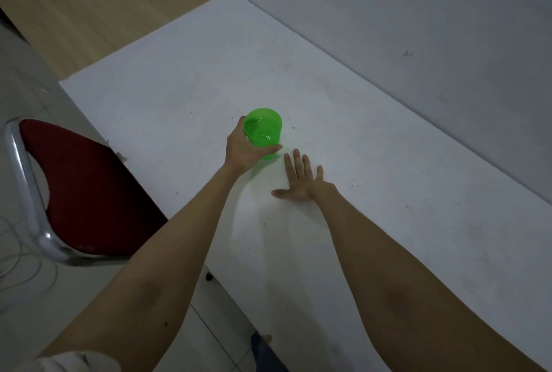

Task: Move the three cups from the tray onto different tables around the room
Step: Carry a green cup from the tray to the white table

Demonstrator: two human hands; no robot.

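1. A person's left hand (243, 149) wraps around a translucent green cup (263, 132), held upright at or just above a white surface (388, 192); contact is unclear.
2. The right hand (300, 180) lies spread flat on the surface, just beside the cup, holding nothing.
3. Risk: letting go before the base sits flat could tip the light cup.
4. A red chair (80, 186) stands at the surface's edge.

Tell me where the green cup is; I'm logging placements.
In the head view, the green cup is mid-frame on the white table, gripped by the left hand, with the right hand flat beside it.
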